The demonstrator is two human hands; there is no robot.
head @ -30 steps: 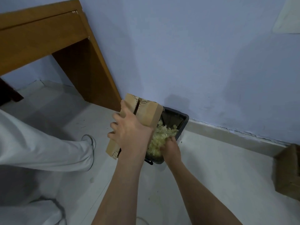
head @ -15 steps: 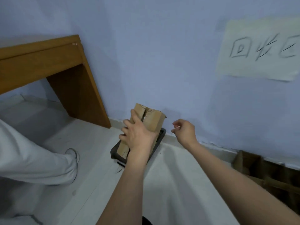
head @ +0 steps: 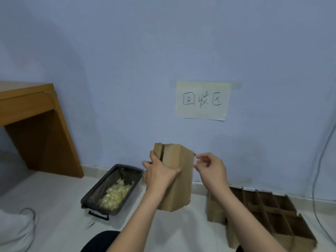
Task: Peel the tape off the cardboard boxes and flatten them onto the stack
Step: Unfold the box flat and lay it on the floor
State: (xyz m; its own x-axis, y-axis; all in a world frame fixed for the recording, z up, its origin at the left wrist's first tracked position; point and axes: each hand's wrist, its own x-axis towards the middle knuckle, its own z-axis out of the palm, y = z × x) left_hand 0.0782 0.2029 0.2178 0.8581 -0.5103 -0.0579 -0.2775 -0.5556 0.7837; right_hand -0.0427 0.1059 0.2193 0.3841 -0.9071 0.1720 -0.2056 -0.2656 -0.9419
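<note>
My left hand (head: 160,172) grips a small brown cardboard box (head: 177,179) from its left side and holds it upright in the air before the wall. The box's top flaps show a slit between them. My right hand (head: 211,170) hovers at the box's upper right corner, its fingers curled and thumb and fingertips close together; whether a strip of tape is between them cannot be made out. A stack of flattened cardboard (head: 269,215) with a grid of dividers lies on the floor to the right.
A black bin (head: 94,193) lined with plastic and holding crumpled tape stands on the floor at left of the box. A wooden desk (head: 36,124) is at far left. A paper sign (head: 201,100) hangs on the wall. A grey cable (head: 320,160) runs down at right.
My right hand has left the bin and come up to the box's top right corner. The box has moved right, away from above the bin, and the view has swung up and right.
</note>
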